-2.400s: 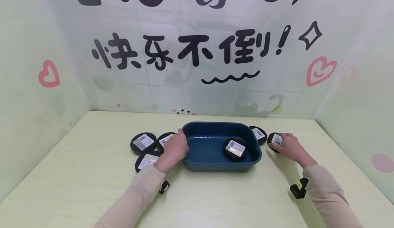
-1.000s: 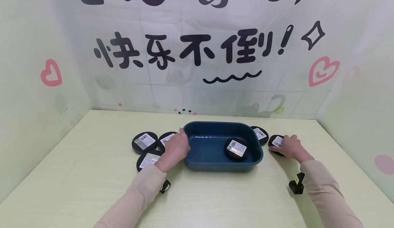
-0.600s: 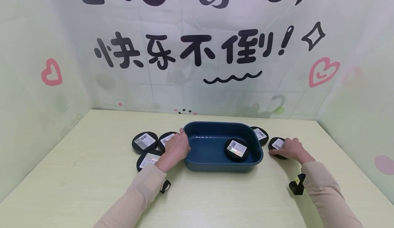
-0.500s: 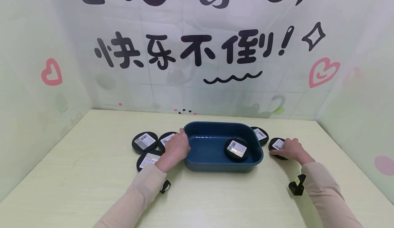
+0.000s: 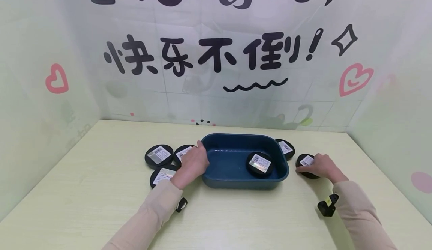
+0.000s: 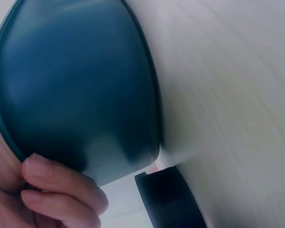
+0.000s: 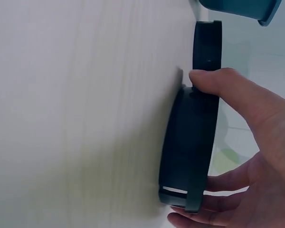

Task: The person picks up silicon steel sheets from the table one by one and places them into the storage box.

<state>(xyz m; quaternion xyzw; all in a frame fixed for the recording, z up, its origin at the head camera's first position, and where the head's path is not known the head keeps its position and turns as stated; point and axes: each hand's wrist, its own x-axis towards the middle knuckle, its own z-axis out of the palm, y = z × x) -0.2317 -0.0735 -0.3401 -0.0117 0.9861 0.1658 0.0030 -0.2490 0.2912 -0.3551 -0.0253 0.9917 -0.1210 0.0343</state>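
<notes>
My left hand (image 5: pixel 192 164) grips the rim at the left end of a dark blue rectangular tub (image 5: pixel 222 183); the left wrist view shows curled fingers (image 6: pixel 61 185) against the tub. Inside the tub, towards its right end, lies a round black container (image 5: pixel 259 163) with a white label. My right hand (image 5: pixel 323 166) holds a similar round black container (image 5: pixel 306 161) by its edges, right of the tub. In the right wrist view its thumb (image 7: pixel 211 81) and fingers span that container (image 7: pixel 190 142), label side hidden. Whether it touches the table cannot be told.
Another black container (image 5: pixel 285 147) stands behind the tub's right end. Left of the tub sit three more, a back-left container (image 5: pixel 158 156), one (image 5: pixel 182 152) partly behind my left hand and a front one (image 5: pixel 162 175). Printed walls (image 5: pixel 216 107) close off the table (image 5: pixel 243 220).
My right hand and its container have moved a little towards me and slightly right, away from the tub. The left hand, the tub and the other containers have stayed put.
</notes>
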